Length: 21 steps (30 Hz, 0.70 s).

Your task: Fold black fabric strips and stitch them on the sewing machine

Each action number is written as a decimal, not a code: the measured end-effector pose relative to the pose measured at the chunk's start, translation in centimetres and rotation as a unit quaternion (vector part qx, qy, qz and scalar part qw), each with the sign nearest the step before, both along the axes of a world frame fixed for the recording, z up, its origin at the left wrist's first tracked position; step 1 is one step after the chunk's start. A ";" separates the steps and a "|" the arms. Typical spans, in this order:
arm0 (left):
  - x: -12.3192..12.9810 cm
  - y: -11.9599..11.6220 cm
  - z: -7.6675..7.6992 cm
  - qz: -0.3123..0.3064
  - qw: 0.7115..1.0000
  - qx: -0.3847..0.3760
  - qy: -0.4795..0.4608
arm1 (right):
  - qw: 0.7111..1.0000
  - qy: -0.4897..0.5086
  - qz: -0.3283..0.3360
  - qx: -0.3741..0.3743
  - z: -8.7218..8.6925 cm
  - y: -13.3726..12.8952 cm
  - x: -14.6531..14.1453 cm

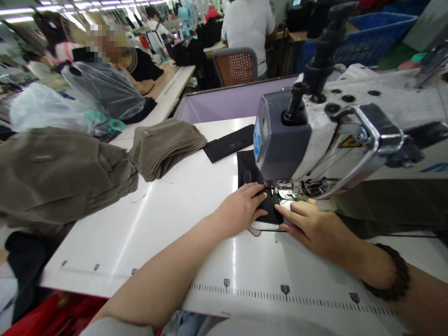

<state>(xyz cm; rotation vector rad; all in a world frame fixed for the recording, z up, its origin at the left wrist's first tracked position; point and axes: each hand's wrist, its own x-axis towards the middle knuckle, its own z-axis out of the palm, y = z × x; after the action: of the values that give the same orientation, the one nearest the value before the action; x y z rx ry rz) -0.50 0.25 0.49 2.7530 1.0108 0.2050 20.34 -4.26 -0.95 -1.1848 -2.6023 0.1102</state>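
A black fabric piece (269, 212) lies flat beside the presser foot (287, 194) of a white and grey sewing machine (283, 135). Pressing on its left side is my left hand (241, 210), fingers spread and palm down. On the right, my right hand (311, 226) rests with stretched fingers, the fingertips at the cloth's edge by the foot. Further back the black cloth (247, 163) continues past the machine head; whether it is one piece with the front part I cannot tell. Another black piece (231, 142) with a small stitched outline lies behind it.
Stacks of olive-brown fabric pieces (164, 144) lie on the left of the white table (168, 252), with a larger pile (59, 177) beside them. Olive cloth (388, 205) lies beneath the machine arm. A blue crate (374, 37), a chair (235, 67) and co-workers are beyond.
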 end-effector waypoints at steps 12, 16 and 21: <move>0.1 -0.4 0.5 -0.074 0.996 0.043 0.017 | 0.999 0.014 0.037 0.019 0.1 0.0 0.1; 0.2 -1.6 0.8 -0.127 0.991 0.047 0.016 | 0.998 0.021 0.063 0.021 0.1 -0.2 0.2; 0.3 -1.3 0.4 -0.109 0.992 0.060 0.002 | 0.999 0.022 0.033 0.015 -0.1 0.0 0.1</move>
<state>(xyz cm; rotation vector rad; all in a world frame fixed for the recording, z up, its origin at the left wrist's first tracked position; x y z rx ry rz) -0.21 -1.06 0.92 2.9454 0.7126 0.2318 20.49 -4.26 -1.02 -1.0735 -2.5957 0.1079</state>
